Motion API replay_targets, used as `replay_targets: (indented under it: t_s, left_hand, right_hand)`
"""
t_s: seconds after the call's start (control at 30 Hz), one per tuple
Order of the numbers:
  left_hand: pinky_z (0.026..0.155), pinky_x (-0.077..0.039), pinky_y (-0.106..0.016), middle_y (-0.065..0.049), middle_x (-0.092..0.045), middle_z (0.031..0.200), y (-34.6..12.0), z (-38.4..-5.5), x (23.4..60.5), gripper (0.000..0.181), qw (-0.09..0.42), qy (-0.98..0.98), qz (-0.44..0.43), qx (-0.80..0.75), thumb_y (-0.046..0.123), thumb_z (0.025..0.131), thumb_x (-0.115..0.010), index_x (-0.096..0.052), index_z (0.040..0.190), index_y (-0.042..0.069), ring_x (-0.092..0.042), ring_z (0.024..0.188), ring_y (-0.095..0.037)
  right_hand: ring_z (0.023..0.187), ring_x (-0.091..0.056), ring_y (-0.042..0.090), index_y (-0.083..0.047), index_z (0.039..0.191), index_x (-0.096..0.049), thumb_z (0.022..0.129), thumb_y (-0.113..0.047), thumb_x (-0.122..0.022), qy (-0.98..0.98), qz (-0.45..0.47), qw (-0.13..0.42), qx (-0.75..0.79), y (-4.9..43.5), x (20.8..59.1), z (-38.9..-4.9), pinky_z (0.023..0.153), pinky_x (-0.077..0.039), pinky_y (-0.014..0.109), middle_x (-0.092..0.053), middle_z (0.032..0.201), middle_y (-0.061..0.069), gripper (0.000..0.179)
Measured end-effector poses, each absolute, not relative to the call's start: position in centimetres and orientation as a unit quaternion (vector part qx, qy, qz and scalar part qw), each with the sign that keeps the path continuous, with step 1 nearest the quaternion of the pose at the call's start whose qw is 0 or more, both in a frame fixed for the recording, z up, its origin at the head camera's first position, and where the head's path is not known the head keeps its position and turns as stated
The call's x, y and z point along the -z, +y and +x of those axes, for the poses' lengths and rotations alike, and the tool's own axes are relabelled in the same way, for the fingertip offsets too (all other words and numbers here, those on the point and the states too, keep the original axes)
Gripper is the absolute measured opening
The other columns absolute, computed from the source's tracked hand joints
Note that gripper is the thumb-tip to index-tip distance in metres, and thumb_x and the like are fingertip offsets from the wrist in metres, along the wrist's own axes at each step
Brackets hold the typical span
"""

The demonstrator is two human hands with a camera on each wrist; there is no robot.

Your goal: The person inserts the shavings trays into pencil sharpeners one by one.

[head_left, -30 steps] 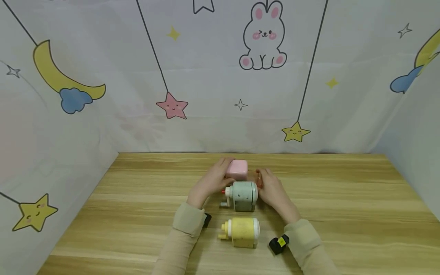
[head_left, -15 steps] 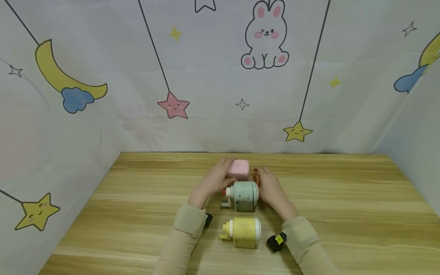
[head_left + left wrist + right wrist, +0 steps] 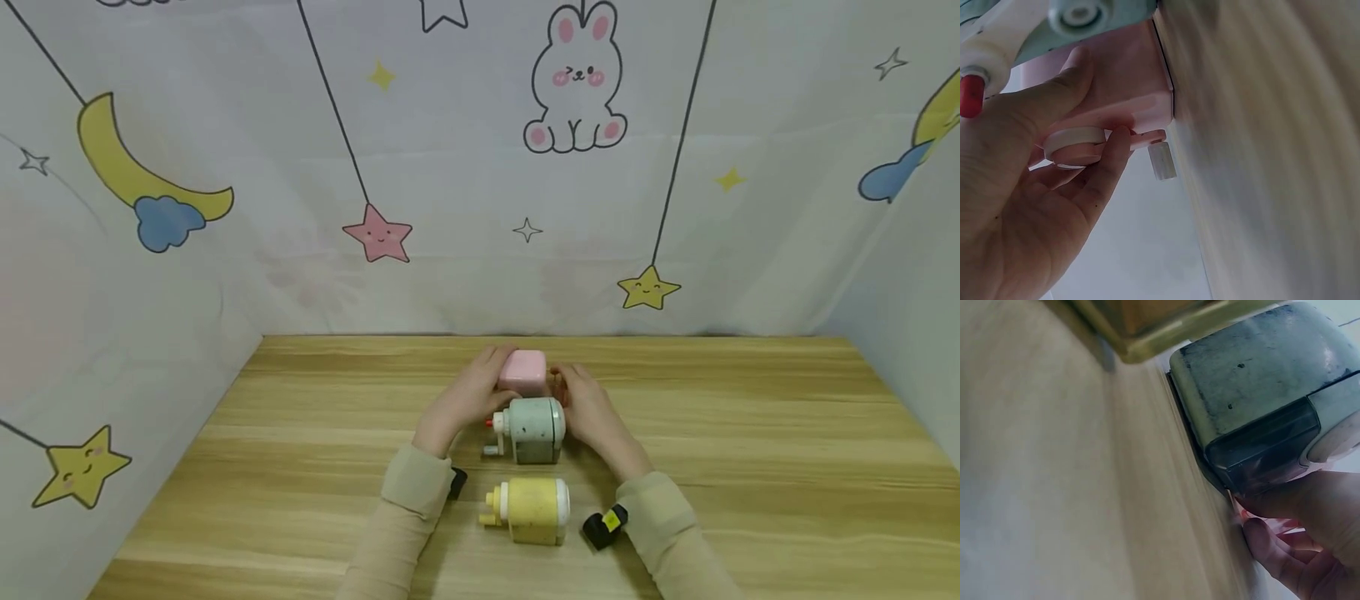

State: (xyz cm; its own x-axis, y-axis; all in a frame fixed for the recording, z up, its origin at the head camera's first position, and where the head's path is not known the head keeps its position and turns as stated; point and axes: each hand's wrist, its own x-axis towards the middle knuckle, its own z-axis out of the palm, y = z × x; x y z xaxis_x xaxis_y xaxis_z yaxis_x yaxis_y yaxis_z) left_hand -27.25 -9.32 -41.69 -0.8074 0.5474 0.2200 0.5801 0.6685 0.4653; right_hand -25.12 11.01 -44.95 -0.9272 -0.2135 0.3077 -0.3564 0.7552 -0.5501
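My left hand point(image 3: 467, 396) grips a pink crank pencil sharpener point(image 3: 523, 372) at the back of the table. In the left wrist view its thumb lies along one side of the pink body, and the fingers curl round the crank end, near the crank handle point(image 3: 1161, 160). My right hand point(image 3: 594, 410) pinches a translucent reddish piece, like a shavings drawer point(image 3: 1280, 525), close to the pink sharpener's right end. Much of that piece is hidden by the fingers. A pale green pencil sharpener point(image 3: 535, 430) stands just in front, between the two hands.
Nearer the front, a yellow pencil sharpener point(image 3: 536, 510) stands between the forearms, its crank toward the left. A black wrist camera point(image 3: 604, 527) sits by the right sleeve. Behind the wooden table point(image 3: 750, 433) hangs a printed cloth point(image 3: 465, 167).
My right hand has moved slightly left with the reddish piece, narrowing the gap to the pink sharpener. The left hand keeps its grip; the green and yellow sharpeners stay in place.
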Motion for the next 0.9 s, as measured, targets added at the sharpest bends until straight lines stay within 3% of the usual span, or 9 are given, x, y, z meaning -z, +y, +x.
replay_targets:
  t_s: [0.13,0.5,0.9]
  left_hand:
    - [0.096,-0.050,-0.044,-0.019,-0.055,0.125,-9.21,-27.28,41.81,0.063,0.038,-0.910,-0.317,0.263,0.016,0.087,-0.071,-0.041,0.139,0.000,-0.058,0.111,-0.031]
    - [0.096,-0.050,-0.045,-0.019,-0.053,0.127,-8.68,-27.43,41.66,0.064,0.022,-0.909,-0.315,0.272,0.016,0.086,-0.071,-0.040,0.140,0.000,-0.057,0.113,-0.032]
    - [0.097,-0.050,-0.045,-0.018,-0.053,0.128,-8.90,-27.53,41.84,0.063,0.014,-0.911,-0.307,0.274,0.016,0.086,-0.071,-0.041,0.140,0.002,-0.056,0.114,-0.032]
  right_hand:
    - [0.090,-0.060,0.030,0.005,0.121,-0.058,0.076,0.002,-0.069,-0.928,0.160,0.109,-0.320,11.19,45.06,-25.23,0.083,-0.052,0.046,-0.061,0.098,0.016,0.047]
    - [0.099,-0.061,0.034,0.007,0.118,-0.059,0.075,0.003,-0.070,-0.916,0.185,0.129,-0.330,11.87,45.30,-25.60,0.089,-0.051,0.048,-0.063,0.105,0.020,0.045]
    - [0.103,-0.061,0.034,0.006,0.123,-0.057,0.076,0.001,-0.069,-0.917,0.177,0.101,-0.342,11.59,45.52,-26.03,0.091,-0.050,0.048,-0.063,0.108,0.020,0.048]
